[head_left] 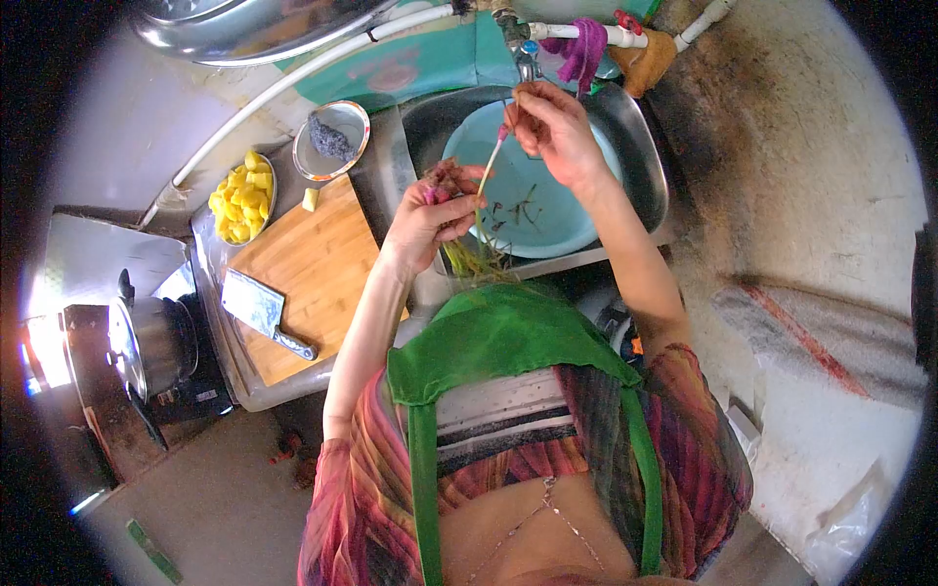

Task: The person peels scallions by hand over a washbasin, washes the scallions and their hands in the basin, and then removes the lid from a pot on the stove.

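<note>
My left hand [435, 227] is wrapped around a bunch of scallions [445, 178] with purplish root ends up and green leaves hanging below the fist. One pale scallion stalk [493, 161] slants up out of the bunch between my hands. At its purple root end, the fingers of my right hand [555, 132] are pinched together. Beneath both hands sits a light blue basin [608, 215] in the metal sink [653, 181], with water and scraps of roots and leaves in it. The faucet [528, 63] is just above my right hand.
Left of the sink lies a wooden cutting board [337, 234] with a cleaver [256, 305] and a yellow chunk [311, 199]. Behind it stand a bowl of yellow chunks [239, 200] and a bowl [360, 117] holding a dark scrubber. A pot [156, 342] stands far left.
</note>
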